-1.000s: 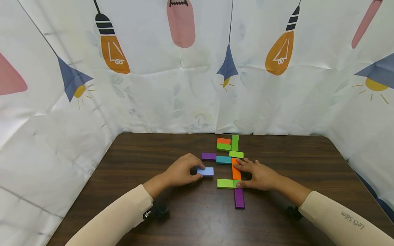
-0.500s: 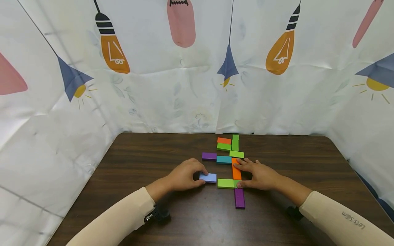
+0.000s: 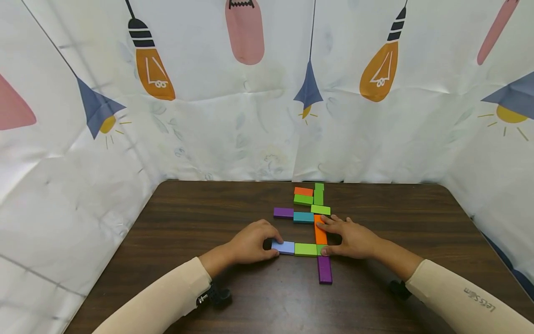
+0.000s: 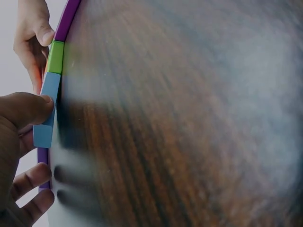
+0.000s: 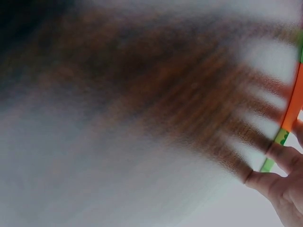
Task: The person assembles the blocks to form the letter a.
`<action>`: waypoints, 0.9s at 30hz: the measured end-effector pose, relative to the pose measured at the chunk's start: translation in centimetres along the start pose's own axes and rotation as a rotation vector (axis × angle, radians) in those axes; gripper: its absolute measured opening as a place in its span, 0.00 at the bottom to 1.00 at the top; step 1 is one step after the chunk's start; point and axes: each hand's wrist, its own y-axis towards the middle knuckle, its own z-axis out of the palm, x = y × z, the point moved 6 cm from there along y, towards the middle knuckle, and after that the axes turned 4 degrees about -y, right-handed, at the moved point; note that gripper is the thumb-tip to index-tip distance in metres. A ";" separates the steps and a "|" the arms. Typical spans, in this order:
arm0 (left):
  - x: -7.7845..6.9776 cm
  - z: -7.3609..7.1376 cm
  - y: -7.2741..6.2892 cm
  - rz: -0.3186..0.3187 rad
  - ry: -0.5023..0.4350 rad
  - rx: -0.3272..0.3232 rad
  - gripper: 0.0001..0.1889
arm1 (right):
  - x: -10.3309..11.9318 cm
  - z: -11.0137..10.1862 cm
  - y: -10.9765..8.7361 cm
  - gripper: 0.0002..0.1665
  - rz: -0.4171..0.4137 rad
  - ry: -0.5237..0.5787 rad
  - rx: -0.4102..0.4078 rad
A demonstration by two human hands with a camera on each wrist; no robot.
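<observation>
My left hand pinches a light blue rectangular block between thumb and fingers. The block's right end meets the left end of a lime green block in the head view. In the left wrist view the thumb lies across the blue block. My right hand rests with spread fingers on an orange block, its thumb on a small green block below. A dark purple block extends toward me from that green one.
Farther back lie a purple block, a teal block, a light green block, an orange-red block and more green blocks. All are on a dark wooden table. A white patterned curtain stands behind it.
My left hand has moved the light blue block toward me and slightly right, from apart to up against the lime green block. My right hand has stayed in place.
</observation>
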 end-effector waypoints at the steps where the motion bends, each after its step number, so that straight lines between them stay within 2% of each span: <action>1: 0.0 0.0 0.0 -0.002 0.003 0.003 0.12 | 0.0 0.0 0.0 0.55 0.001 0.001 0.001; 11: 0.0 0.2 0.1 -0.028 0.011 0.015 0.12 | 0.3 -0.2 -0.1 0.54 -0.001 0.006 -0.001; 21: -0.1 0.4 0.0 0.005 0.020 0.004 0.13 | 0.0 0.0 -0.1 0.54 -0.012 0.013 -0.019; 27: 0.1 0.6 0.1 0.014 0.033 0.013 0.17 | 0.0 0.1 -0.1 0.54 -0.012 0.009 -0.020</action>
